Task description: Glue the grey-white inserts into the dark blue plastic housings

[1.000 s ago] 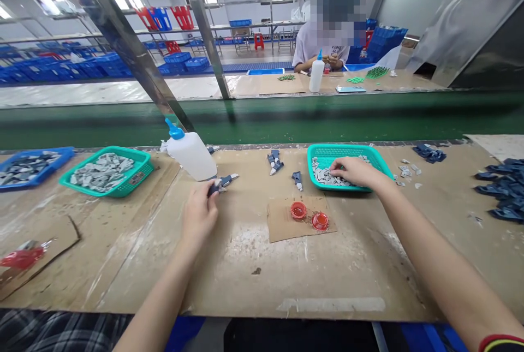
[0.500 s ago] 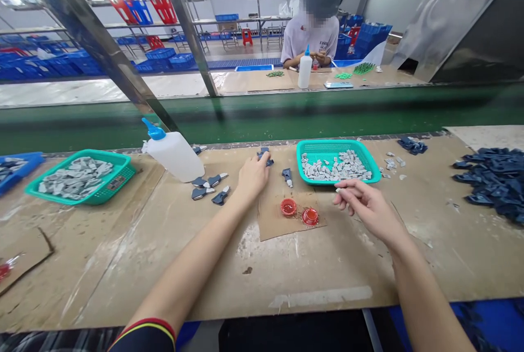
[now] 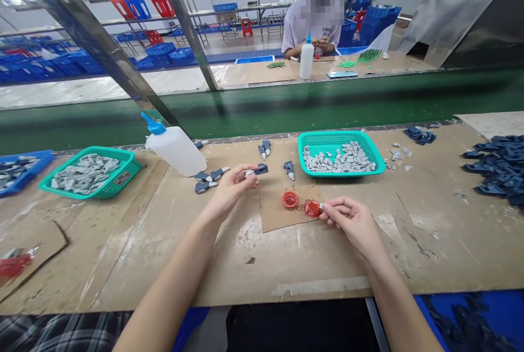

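My left hand (image 3: 231,191) pinches a dark blue plastic piece (image 3: 262,168) with a pale end at the fingertips. In my right hand (image 3: 347,221) is a small light grey plastic piece (image 3: 321,206), held at the rim of a red cup (image 3: 311,208) with shiny liquid inside; whether it touches the liquid I cannot tell. Beside it stands another red cup (image 3: 290,199), also wet inside. Just beyond lie a dark blue piece with a pale tip (image 3: 289,169) and similar joined pieces (image 3: 265,149). Several more joined pieces (image 3: 203,186) lie left of my left hand.
A green basket (image 3: 341,174) of light grey pieces stands behind my right hand, another green basket (image 3: 130,169) at left. A white bottle with a blue nozzle (image 3: 180,151) leans nearby. Dark blue pieces (image 3: 501,169) are heaped at right. A co-worker (image 3: 313,22) sits opposite.
My left hand has drawn back toward me from the joined pieces, now holding a dark blue piece. My right hand has moved left and nearer, bringing the grey piece to the red cup.
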Demonstrator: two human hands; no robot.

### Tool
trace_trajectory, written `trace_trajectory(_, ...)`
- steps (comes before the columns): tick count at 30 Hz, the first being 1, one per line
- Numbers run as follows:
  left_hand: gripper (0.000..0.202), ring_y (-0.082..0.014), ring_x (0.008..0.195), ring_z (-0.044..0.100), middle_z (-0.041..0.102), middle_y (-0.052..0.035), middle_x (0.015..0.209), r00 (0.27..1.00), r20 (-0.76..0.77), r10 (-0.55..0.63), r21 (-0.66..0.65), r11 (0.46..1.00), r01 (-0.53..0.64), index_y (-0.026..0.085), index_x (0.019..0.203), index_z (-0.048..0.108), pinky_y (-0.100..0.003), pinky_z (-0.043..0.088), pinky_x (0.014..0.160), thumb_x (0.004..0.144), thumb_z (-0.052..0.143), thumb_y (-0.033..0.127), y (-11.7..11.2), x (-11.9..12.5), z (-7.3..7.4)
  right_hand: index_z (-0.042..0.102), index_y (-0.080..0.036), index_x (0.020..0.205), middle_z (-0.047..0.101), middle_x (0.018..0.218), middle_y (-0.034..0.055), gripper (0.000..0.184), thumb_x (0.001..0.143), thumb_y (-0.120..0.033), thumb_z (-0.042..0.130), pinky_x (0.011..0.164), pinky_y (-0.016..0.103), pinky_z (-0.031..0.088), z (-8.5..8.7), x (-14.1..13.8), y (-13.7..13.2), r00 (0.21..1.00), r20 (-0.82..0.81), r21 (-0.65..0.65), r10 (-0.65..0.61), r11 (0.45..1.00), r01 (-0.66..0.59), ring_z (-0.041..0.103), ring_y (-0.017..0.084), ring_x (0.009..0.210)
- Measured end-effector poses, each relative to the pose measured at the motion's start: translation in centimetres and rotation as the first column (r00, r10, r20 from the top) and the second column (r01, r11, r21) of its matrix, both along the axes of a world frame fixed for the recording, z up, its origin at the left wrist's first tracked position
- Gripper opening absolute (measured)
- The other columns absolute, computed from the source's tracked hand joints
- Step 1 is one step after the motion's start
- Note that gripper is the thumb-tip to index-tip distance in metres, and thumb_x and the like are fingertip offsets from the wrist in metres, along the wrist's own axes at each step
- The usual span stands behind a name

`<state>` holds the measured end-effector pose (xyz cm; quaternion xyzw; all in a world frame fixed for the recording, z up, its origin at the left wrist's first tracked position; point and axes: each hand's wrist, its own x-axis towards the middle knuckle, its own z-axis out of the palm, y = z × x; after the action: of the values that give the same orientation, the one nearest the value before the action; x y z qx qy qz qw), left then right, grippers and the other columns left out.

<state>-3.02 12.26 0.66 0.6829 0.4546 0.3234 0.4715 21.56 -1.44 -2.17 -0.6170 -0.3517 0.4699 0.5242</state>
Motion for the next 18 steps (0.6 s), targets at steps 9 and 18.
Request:
trace_trajectory(9, 0.019, -0.0177, 0.090, 0.059, 0.059, -0.0056, 0.104, 0.931, 0.220, 0.292, 0.043, 0.950, -0.308, 0.022, 0.093, 0.071, -0.028, 0.051, 0.076, 0.082, 0.065, 0.036, -6.4, -1.0, -0.3, 0.066, -0.016, 0.074, 0.068, 0.059, 0.0047, 0.031, 0.071, -0.046, 0.075, 0.048, 0.026, 0.044, -1.1, -0.6, 0.7, 1.000, 0.021, 0.046, 0.015, 0.999, -0.015, 0.057, 0.014, 0.050)
trace_trajectory(18, 0.038, -0.0127, 0.072, 0.067, 0.067, -0.0024, 0.092, 0.817, 0.420, 0.395, -0.409, 0.886, -0.218, 0.022, 0.116, 0.063, -0.024, 0.055, 0.072, 0.080, 0.070, 0.032, -11.4, 1.2, -0.5, 0.066, -0.016, 0.073, 0.067, 0.058, 0.0041, 0.031, 0.070, -0.045, 0.077, 0.045, 0.024, 0.040, -1.5, -0.6, 0.7, 1.000, 0.009, 0.022, 0.016, 1.000, -0.016, 0.051, 0.011, 0.044)
